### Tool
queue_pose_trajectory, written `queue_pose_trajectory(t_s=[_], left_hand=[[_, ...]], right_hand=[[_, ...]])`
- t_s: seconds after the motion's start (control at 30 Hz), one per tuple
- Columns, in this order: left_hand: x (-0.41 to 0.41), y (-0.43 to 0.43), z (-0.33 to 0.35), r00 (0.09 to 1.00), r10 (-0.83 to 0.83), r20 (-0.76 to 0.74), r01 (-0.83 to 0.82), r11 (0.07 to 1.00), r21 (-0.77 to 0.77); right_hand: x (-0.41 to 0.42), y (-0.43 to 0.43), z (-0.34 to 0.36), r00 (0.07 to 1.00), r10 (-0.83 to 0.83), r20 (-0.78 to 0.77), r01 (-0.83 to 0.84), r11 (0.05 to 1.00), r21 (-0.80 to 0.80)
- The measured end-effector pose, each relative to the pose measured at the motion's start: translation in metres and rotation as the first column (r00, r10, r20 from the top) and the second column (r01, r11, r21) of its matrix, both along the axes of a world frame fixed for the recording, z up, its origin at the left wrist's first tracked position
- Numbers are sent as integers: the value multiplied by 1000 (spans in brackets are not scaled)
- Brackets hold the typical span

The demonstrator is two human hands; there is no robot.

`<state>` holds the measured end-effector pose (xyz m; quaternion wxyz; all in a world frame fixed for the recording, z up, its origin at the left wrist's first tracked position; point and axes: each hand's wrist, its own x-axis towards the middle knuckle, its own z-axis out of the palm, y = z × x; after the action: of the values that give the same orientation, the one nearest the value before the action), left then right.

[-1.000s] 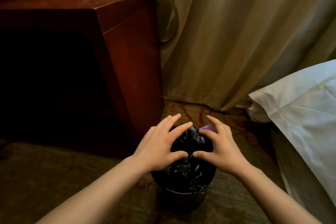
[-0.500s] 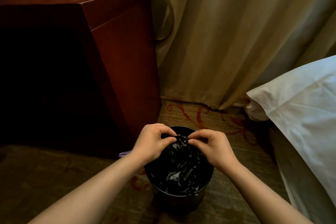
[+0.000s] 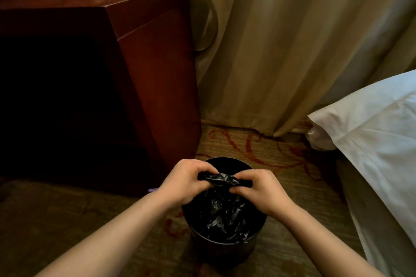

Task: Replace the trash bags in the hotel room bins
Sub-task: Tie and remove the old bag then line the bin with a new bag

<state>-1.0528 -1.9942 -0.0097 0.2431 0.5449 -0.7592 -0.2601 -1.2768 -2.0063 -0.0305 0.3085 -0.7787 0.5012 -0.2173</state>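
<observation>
Bag (image 3: 221, 179) stretched wider, left hand (image 3: 182, 181), right hand (image 3: 262, 189) pinching it

- We see the trash bag (image 3: 221, 209) as thin black plastic, crinkled and glossy.
- The bin (image 3: 227, 253) looks smooth and dark to us, with a faint sheen.
- The cabinet (image 3: 157, 74) is reddish polished wood.
- The curtain (image 3: 292, 51) and pillow (image 3: 371, 141) are matt cloth.
- The carpet (image 3: 258, 148) is rough and woven.

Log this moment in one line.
bin: upright on carpet | trash bag: bunched inside | left hand: grips bag top | right hand: grips bag top
</observation>
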Motion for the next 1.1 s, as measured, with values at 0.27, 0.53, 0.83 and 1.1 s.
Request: queue_pose_trajectory(t_s=[0.27, 0.53, 0.83, 1.1], left_hand=[[-1, 11, 1, 996, -60, -69, 68, 989, 128], [-9, 6, 10, 944, -5, -331, 10, 1000, 13], [-6, -4, 37, 802, 134, -582, -37, 984, 175], [-5, -3, 131, 767, 230, -599, -41, 949, 312]], right_hand=[[-3, -2, 4, 953, -172, 250, 126, 974, 189], [-4, -1, 15, 898, -90, 432, 85, 996, 31], [-1, 1, 43, 975, 121, 186, -82, 975, -204], [6, -2, 136, 957, -31, 289, 58, 995, -85]])
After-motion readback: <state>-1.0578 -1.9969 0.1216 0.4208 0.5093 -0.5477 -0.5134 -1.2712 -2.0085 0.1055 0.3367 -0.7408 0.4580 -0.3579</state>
